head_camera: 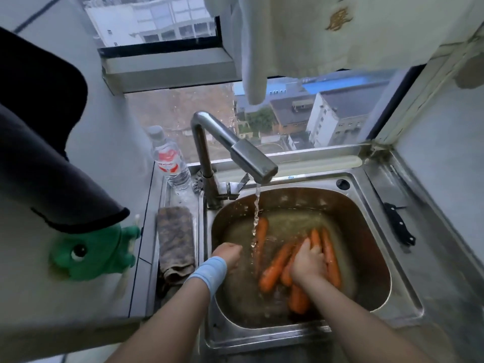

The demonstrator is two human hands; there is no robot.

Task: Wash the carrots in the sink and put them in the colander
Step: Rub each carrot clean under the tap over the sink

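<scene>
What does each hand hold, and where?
The right hand rests on the carrots near their middle; a grip cannot be told. The left hand shows nothing held.

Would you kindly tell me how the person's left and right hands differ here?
The left hand wears a light blue wristband; the right hand has a bare wrist. The left hand's fingers are curled, apart from the orange carrots, near the left wall of the steel sink; the right hand's fingers lie spread over the carrots. Both are low in the water-filled sink, either side of the tap's stream.
</scene>
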